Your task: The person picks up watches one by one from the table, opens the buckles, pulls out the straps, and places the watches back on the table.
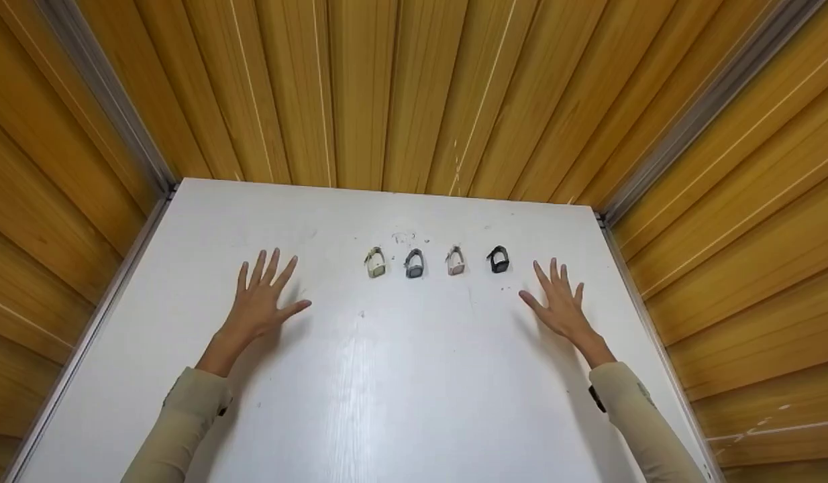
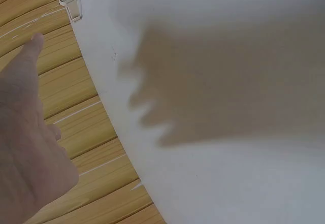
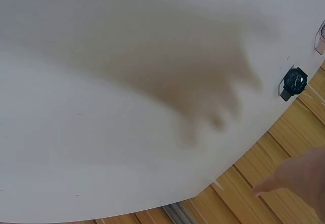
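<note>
Several wristwatches stand in a row toward the far side of the white table (image 1: 414,376). From left to right they are a pale yellow-green watch (image 1: 376,270), a grey-blue watch (image 1: 414,271), a pale pink watch (image 1: 456,268) and a black watch (image 1: 500,265). My left hand (image 1: 258,305) is held over the table left of the row, fingers spread, holding nothing. To the right of the black watch, my right hand (image 1: 560,307) is likewise spread and holds nothing. The right wrist view shows the black watch's dial (image 3: 295,81) with its strap looped behind.
Wood-patterned panels (image 1: 360,94) rise behind the table and along both sides. Metal rails (image 1: 112,94) run down the corners. Faint marks (image 1: 404,238) dot the tabletop behind the watches. Both hands cast shadows on the white surface.
</note>
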Available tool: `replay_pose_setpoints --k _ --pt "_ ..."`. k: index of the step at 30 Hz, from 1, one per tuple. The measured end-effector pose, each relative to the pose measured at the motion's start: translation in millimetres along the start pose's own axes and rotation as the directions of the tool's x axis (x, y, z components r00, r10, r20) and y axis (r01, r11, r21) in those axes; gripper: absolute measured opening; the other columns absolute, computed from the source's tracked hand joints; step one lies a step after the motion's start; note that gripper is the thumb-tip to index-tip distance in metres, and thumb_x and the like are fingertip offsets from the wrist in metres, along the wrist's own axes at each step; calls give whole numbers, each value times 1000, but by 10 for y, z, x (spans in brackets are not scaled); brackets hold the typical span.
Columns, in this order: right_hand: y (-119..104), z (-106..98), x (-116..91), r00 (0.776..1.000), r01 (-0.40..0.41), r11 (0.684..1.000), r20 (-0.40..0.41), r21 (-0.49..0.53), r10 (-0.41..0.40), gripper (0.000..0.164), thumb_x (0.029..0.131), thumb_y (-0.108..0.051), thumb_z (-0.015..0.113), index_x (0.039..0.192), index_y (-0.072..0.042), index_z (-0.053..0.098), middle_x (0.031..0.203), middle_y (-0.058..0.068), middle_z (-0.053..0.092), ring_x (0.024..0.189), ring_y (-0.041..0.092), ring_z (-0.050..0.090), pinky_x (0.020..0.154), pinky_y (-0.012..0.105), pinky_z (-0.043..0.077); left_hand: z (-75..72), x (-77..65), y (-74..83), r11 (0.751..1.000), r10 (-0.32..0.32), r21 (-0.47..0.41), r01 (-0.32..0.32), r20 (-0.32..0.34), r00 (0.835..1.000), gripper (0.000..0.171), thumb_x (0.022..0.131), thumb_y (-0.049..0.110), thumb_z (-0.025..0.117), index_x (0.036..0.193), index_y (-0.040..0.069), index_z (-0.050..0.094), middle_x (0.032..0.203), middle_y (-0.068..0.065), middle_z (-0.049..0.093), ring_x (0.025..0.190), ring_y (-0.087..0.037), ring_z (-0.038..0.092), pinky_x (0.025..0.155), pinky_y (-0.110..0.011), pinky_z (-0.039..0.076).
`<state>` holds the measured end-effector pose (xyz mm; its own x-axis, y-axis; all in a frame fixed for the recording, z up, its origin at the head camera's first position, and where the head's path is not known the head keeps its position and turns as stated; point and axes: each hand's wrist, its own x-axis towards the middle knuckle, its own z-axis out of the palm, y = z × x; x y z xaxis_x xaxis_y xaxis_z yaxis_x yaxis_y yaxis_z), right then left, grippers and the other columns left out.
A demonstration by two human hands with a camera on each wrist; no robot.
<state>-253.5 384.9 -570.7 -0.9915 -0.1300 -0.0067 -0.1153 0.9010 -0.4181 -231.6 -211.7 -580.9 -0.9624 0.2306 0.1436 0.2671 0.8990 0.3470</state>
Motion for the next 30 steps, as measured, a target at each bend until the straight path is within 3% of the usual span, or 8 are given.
replay_pose_setpoints --k 9,14,22,25,30 --pt "-30 92 46 998 51 998 -26 33 -50 77 103 -48 53 164 -13 20 169 28 1 157 49 2 124 72 2 213 51 58 997 56 -47 -57 -21 998 76 97 42 66 159 10 35 166 -28 23 155 -48 16 125 -69 6" --pt "-94 162 67 996 73 995 -45 65 -70 74 104 -43 54 163 -12 23 169 28 7 157 48 7 125 69 8 254 119 92 996 70 -55 -71 -36 997 69 98 36 65 156 7 40 163 -30 29 153 -49 22 124 -70 12" --pt "-398 245 176 991 131 968 9 213 -136 66 107 -35 53 161 -6 28 169 27 11 154 50 18 125 66 18 281 157 140 991 78 -108 -80 -25 997 52 99 23 66 141 -5 55 157 -35 35 147 -53 33 119 -70 28" --pt "-559 257 226 982 181 957 5 228 -187 62 106 -29 56 158 -4 34 166 29 19 152 49 24 123 68 23 282 210 205 989 55 -138 -50 32 998 47 101 22 64 139 -5 57 154 -34 41 145 -52 38 117 -68 33" --pt "-878 328 292 961 272 924 -19 270 -277 54 103 -16 60 151 4 44 157 30 39 146 49 38 121 63 33 296 258 297 975 -27 -217 55 126 992 48 104 24 59 144 -3 53 153 -28 47 144 -46 42 118 -63 36"
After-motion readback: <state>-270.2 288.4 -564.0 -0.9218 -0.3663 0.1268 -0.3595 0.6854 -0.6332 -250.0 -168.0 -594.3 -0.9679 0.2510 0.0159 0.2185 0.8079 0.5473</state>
